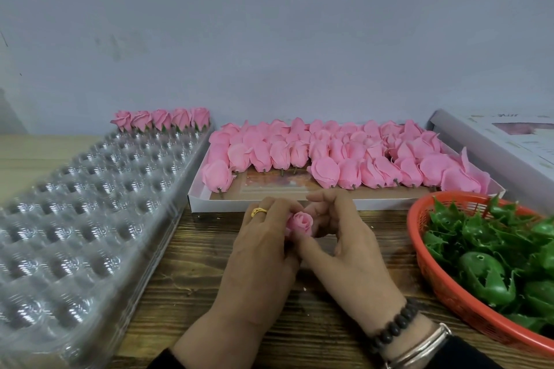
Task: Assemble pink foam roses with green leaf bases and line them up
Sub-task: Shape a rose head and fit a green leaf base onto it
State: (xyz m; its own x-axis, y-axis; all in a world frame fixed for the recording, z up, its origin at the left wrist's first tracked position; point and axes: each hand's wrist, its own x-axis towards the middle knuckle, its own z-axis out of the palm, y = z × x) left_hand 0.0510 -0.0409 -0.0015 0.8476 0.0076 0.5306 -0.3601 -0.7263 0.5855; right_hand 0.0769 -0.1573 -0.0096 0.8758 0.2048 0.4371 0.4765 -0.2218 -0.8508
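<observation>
A pink foam rose (302, 223) sits between both hands above the wooden table. My left hand (260, 260) wraps around its lower part, hiding the base. My right hand (344, 249) pinches it from the right with thumb and fingers. Several loose pink roses (344, 156) lie in a flat white box (269, 204) just beyond the hands. Green leaf bases (491, 255) fill a red basket (443, 287) at the right. Several finished roses with green bases (162, 119) stand in a row at the far end of a clear plastic tray (75, 219) on the left.
A white box lid (503, 141) leans at the far right against the grey wall. The clear tray's many cups stretch from the far left down to the near left edge. Bare wooden table (204, 263) lies between tray and basket.
</observation>
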